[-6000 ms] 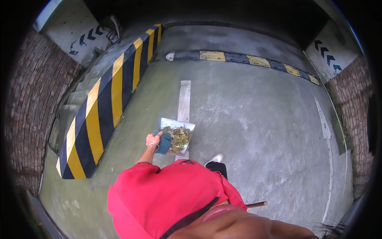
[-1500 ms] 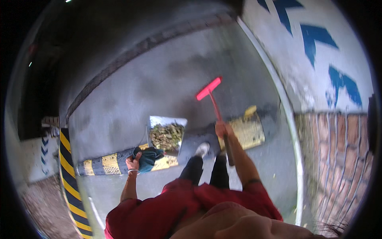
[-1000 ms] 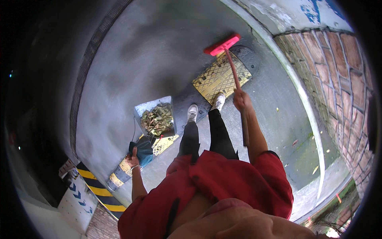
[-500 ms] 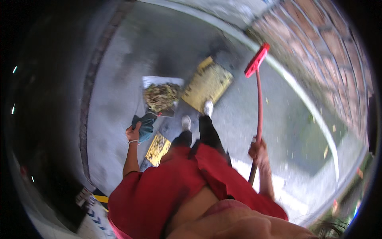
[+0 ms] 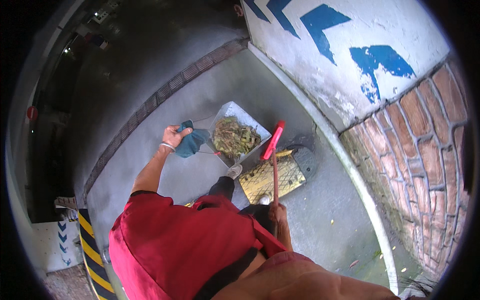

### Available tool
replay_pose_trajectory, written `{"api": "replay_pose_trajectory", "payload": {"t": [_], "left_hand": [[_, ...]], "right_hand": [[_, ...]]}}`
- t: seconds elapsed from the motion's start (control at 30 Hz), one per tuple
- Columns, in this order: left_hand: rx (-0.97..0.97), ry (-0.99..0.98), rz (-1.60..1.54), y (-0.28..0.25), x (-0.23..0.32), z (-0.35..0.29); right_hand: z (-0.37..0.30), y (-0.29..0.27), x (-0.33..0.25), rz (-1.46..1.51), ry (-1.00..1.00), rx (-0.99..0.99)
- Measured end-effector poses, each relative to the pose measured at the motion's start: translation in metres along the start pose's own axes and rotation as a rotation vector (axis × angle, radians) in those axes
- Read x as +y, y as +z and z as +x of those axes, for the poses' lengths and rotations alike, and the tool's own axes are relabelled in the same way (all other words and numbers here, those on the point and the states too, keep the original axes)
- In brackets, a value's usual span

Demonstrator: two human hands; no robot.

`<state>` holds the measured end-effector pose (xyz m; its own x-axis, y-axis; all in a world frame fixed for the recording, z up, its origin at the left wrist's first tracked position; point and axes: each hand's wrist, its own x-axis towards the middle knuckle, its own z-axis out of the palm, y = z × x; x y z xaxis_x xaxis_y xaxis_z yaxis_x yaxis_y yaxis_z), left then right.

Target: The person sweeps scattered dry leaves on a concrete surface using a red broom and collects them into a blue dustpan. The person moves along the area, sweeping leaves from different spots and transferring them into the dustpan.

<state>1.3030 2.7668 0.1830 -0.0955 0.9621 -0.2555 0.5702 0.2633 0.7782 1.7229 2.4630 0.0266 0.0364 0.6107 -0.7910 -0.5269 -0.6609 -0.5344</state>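
My left hand is closed round a dark teal cloth bunched at the handle end of a metal dustpan. Thin wires run from the cloth to the pan's sides. Dry leaves are heaped in the pan. My right hand grips the reddish pole of a broom, partly hidden by my sleeve and body. The red broom head is just right of the pan, near its edge. Whether the pan touches the ground cannot be told.
A yellow patterned cover lies in the ground by my shoes, beside a dark round cover. A pale kerb curves along a stone wall and a white wall with blue arrows. A drain grating crosses at left.
My view has swung, bringing the arrow-painted wall in. The dustpan and my left hand sit further right and the left hand is higher. The broom head has come close to the pan.
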Motion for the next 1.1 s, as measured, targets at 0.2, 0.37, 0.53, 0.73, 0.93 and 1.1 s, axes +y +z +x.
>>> {"api": "replay_pose_trajectory", "payload": {"t": [0.2,0.37,0.53,0.73,0.93,1.1], "left_hand": [[0.045,0.141,0.272,0.041,-0.033,0.057],[-0.039,0.177,0.321,0.063,-0.072,0.096],[-0.124,0.106,0.427,0.054,-0.097,0.121],[-0.160,0.085,0.397,0.045,-0.121,0.132],[-0.211,0.055,0.379,0.036,-0.154,0.146],[-0.174,0.060,0.410,0.055,-0.174,0.155]], "right_hand": [[-0.026,-0.039,-0.006,-0.514,-0.212,0.611],[-0.072,-0.012,-0.016,-0.612,-0.345,0.960],[-0.118,0.043,-0.083,-0.730,-0.095,0.969],[-0.051,0.066,-0.133,-0.091,-0.155,0.307],[0.015,0.137,-0.166,0.088,-0.013,-0.082],[0.068,0.189,-0.190,0.021,-0.165,-0.365]]}}
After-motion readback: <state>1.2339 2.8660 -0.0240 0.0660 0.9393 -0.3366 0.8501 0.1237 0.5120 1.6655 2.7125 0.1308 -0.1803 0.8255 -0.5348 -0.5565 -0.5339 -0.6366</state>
